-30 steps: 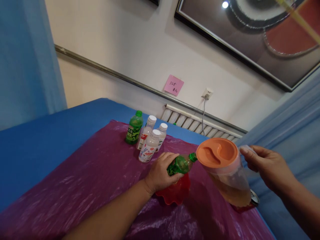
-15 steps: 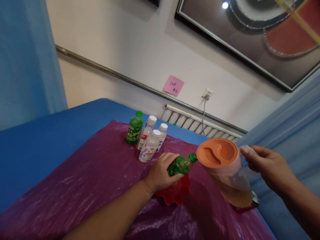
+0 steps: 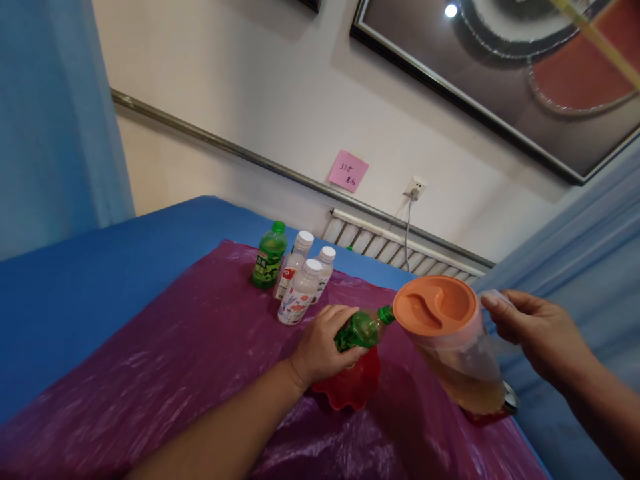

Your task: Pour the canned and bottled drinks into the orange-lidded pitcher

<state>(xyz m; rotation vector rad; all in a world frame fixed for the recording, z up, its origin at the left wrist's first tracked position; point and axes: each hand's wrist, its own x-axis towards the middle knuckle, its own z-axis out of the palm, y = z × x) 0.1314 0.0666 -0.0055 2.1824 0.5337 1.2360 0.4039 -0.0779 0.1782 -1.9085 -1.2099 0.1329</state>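
Observation:
My left hand (image 3: 320, 347) grips a small green bottle (image 3: 364, 328) tilted on its side, its green cap pointing right toward the pitcher. Under the bottle sits a red scalloped bowl (image 3: 350, 390). My right hand (image 3: 533, 333) holds the clear handle of a plastic pitcher (image 3: 453, 347) with an orange lid; the pitcher is tipped toward the bottle and holds amber liquid in its lower part. The pitcher's lip nearly touches the bottle's cap.
A purple plastic sheet (image 3: 175, 360) covers the blue table (image 3: 75, 293). At the back stand a green bottle (image 3: 269, 257) and three white-capped bottles (image 3: 303, 290). Blue curtains hang left and right. A wall rail, a pink note (image 3: 347, 171) and a socket lie behind.

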